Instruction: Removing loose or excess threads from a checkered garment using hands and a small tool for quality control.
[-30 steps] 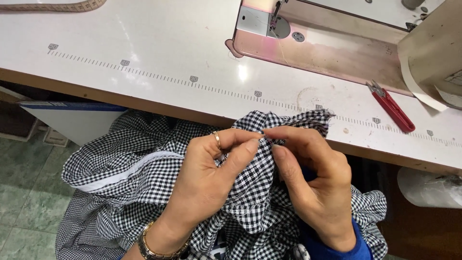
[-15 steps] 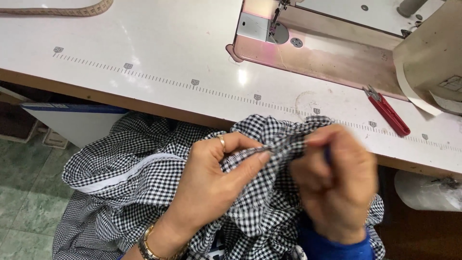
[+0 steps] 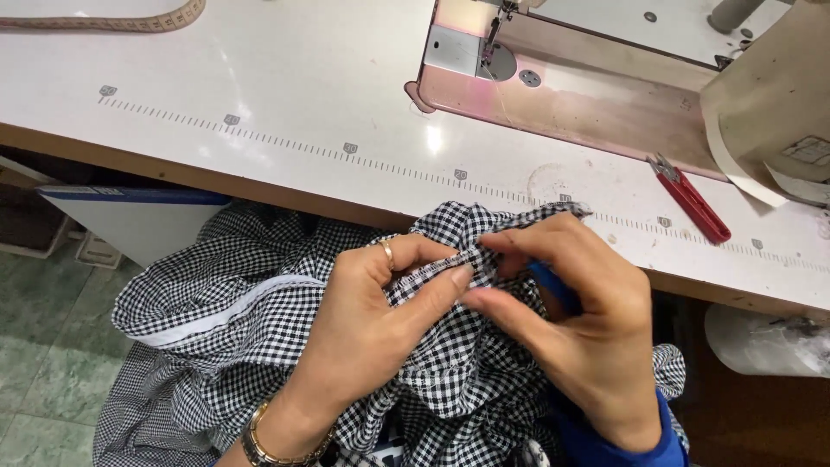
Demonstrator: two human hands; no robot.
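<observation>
Your left hand (image 3: pixel 372 337) wears a thin gold ring on one of its fingers (image 3: pixel 386 252), and a gold-toned link bracelet with a dark band circles that wrist. Your right hand (image 3: pixel 579 333) is bare of jewellery; a bright blue sleeve cuff covers its wrist.

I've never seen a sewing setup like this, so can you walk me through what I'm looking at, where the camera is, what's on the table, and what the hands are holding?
The camera sits on the person's head and looks down at their own two hands. The left hand, wearing a ring, and the right hand pinch a stitched seam of black-and-white checked fabric bunched in the lap. The right hand also seems to hold a small blue tool, mostly hidden. Above is a white work table with ruler marks along its edge. On it stand a sewing machine, red thread snips and, at the far left corner, a tape measure.
</observation>
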